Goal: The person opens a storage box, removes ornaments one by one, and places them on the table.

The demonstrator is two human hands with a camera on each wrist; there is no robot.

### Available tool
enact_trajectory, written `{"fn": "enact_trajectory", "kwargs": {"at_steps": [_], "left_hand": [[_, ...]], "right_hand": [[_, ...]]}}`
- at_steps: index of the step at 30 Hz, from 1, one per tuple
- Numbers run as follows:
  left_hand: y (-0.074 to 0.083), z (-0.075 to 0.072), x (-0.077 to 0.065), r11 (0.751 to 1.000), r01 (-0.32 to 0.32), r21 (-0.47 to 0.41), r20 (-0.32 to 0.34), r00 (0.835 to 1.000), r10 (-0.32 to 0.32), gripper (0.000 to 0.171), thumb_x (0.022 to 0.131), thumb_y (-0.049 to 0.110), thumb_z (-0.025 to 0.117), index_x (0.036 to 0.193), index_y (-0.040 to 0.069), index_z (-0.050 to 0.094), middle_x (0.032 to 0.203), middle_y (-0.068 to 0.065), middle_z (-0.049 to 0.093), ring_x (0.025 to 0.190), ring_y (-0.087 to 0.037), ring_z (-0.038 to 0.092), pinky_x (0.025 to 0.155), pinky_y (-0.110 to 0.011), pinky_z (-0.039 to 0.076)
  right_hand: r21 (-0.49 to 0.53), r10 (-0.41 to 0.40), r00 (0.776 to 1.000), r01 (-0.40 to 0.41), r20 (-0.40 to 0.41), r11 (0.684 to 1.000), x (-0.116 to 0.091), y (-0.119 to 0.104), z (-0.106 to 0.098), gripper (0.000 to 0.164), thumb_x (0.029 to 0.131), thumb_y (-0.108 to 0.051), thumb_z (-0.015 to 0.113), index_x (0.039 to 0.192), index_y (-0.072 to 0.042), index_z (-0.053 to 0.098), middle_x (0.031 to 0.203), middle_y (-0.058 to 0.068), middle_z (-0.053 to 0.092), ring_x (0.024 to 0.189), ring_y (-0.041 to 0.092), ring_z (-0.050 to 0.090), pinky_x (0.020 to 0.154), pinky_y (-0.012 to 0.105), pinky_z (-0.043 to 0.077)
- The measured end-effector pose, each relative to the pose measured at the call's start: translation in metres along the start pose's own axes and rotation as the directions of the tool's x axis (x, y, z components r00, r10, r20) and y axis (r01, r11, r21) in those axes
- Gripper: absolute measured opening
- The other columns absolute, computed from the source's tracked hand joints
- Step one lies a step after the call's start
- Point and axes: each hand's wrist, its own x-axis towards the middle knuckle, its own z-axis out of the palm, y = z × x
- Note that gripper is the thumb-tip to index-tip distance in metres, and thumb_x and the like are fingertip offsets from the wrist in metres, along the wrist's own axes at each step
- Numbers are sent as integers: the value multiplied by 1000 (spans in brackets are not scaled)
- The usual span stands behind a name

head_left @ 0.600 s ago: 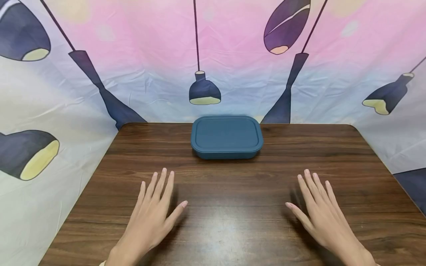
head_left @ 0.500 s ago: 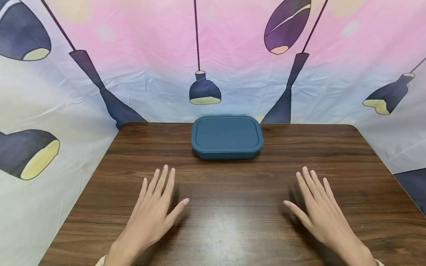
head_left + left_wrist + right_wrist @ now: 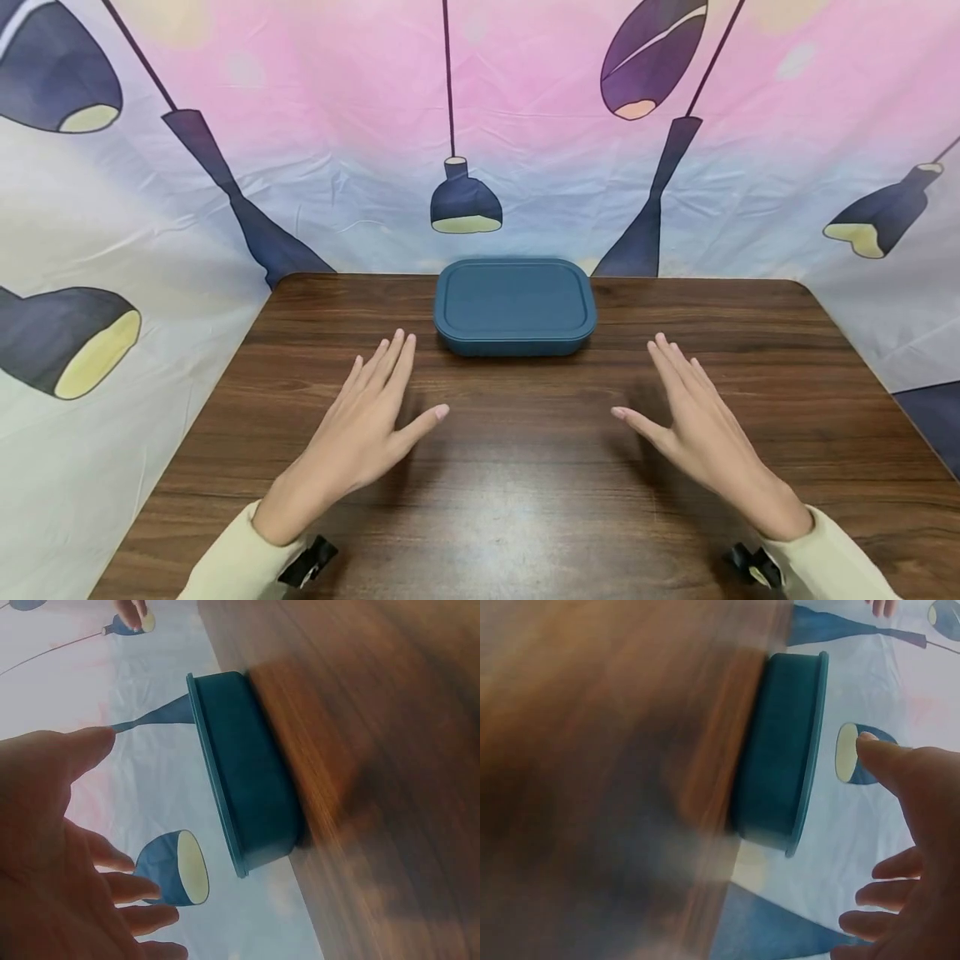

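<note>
A blue rectangular lidded box (image 3: 515, 302) with rounded corners sits at the far edge of the table. My left hand (image 3: 360, 421) is held over the table, front-left of the box, fingers straight and thumb spread to the right. On the other side, my right hand (image 3: 701, 425) is likewise stretched out with its thumb pointing left. Neither hand touches the box or holds anything. Both wrist views show the side of the box (image 3: 244, 772) beyond the extended fingers; in the right wrist view the box (image 3: 780, 750) stands left of the thumb.
The dark wooden table (image 3: 517, 467) stretches between and around the hands. Behind it hangs a pastel cloth (image 3: 360, 192) printed with lamps, close to the box's back. Small black devices (image 3: 308, 562) sit at the cuffs of both pale sleeves (image 3: 242, 557).
Both hands have moved forward and inward, closer to the box, bringing the sleeves and wrist devices into view. The box has stayed in place on the table.
</note>
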Motion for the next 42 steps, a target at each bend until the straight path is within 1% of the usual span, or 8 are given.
{"fn": "enact_trajectory", "kwargs": {"at_steps": [8,17,23,27,32,35,39,42], "left_hand": [[-1,-3,32,993,-4,-121,-19,1000,2,102,96,69,51,163,8,4,169,-11,4,155,-26,8,124,-54,9],[-10,8,70,968,22,-248,-41,999,-33,107,93,65,61,163,8,5,169,-10,5,155,-26,7,124,-52,10],[-17,19,90,950,54,-307,-49,996,-73,108,91,60,68,163,8,6,169,-13,7,155,-30,8,124,-54,13],[-24,27,100,928,92,-362,-27,994,-109,109,89,59,70,164,9,7,169,-12,6,155,-32,10,121,-58,19],[-32,35,109,896,137,-422,17,990,-143,116,85,60,75,164,9,7,169,-13,10,154,-33,15,119,-59,25],[-35,38,113,879,160,-448,46,987,-156,122,81,60,78,164,8,5,168,-16,12,153,-35,18,118,-60,28],[-38,43,117,864,172,-472,64,985,-161,126,78,57,82,163,8,3,167,-16,14,152,-35,21,117,-59,30],[-38,46,118,856,148,-496,46,988,-144,125,78,53,84,164,9,5,166,-16,21,150,-35,27,115,-58,33]], "right_hand": [[126,82,995,-88,53,988,35,-7,5,98,89,-49,77,160,-4,27,164,18,26,145,43,34,105,67,36],[238,129,990,-141,65,961,72,1,22,94,85,-37,84,154,4,35,155,28,37,141,46,37,108,65,36],[286,167,980,-192,111,939,92,7,33,97,84,-37,85,154,4,34,151,27,42,137,43,42,103,61,42],[312,181,970,-224,161,924,100,13,39,104,82,-40,85,158,3,27,155,25,37,140,41,40,106,59,41],[343,198,949,-275,243,898,106,19,45,116,81,-48,85,162,-3,16,165,20,20,145,41,34,111,60,37],[401,189,942,-292,278,868,109,22,49,119,81,-45,86,163,-4,10,167,18,15,146,41,33,113,57,36],[473,154,945,-280,288,835,112,23,54,119,82,-35,87,162,-3,6,167,19,13,149,39,28,116,54,34],[477,141,951,-263,275,839,113,23,57,116,83,-33,87,161,0,8,166,21,12,149,39,26,116,53,34]]}}
